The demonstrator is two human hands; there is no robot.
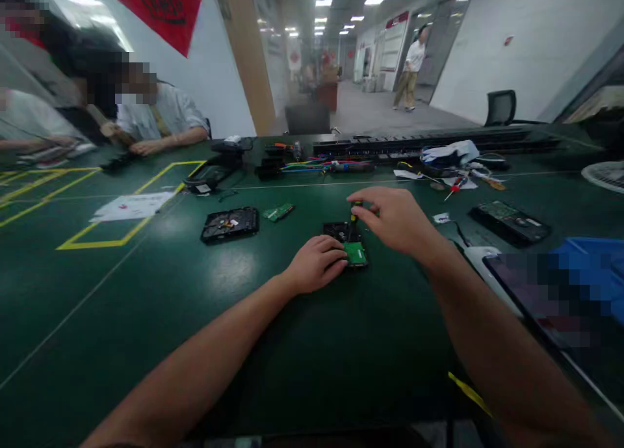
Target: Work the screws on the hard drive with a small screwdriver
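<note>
A small hard drive (335, 229) lies on the green table with a green circuit board (357, 254) on its near part. My left hand (316, 263) is closed along the drive's left side, its fingertips at the board's edge. In my right hand (392, 222) a black and yellow screwdriver (353, 215) is pinched by its handle, nearly upright, with its shaft down at the drive. Whether the tip sits in a screw is too small to tell. To the left are another hard drive (230, 225) and a loose green circuit board (278, 212).
A third drive (509, 222), a tablet-like screen (531, 305) and a blue bin (595, 266) are on the right. Along the back lie cables (316, 167), a red-tipped screwdriver (455, 188) and a white cloth (451, 153). Co-workers (158, 119) sit at the far left.
</note>
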